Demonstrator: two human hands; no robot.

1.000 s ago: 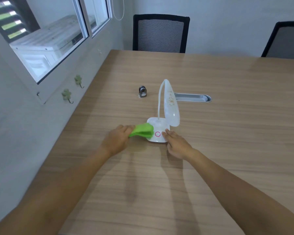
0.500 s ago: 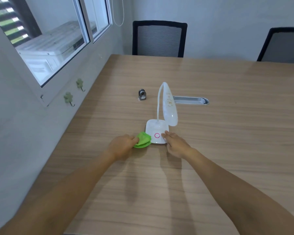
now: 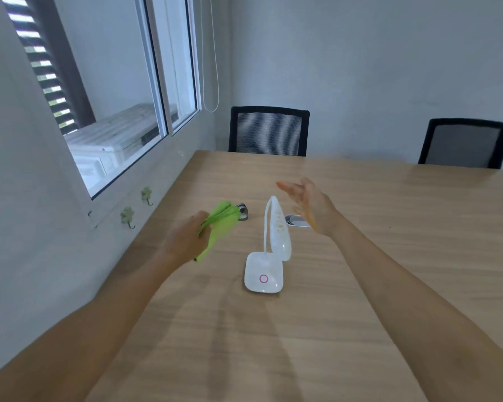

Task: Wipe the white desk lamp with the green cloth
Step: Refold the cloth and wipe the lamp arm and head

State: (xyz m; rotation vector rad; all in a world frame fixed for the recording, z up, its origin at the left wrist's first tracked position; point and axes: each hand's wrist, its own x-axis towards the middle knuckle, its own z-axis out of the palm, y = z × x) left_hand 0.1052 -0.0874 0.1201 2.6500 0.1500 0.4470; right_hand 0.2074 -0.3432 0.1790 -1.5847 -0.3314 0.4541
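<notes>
left grip (image 3: 186,240) closed on green cloth (image 3: 219,224), raised beside white desk lamp (image 3: 276,236) for wiping; right grip (image 3: 311,206) spread, empty, near lamp head, likely for steadying.

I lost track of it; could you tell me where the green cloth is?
The green cloth hangs from the left hand, raised left of the white desk lamp.
</notes>
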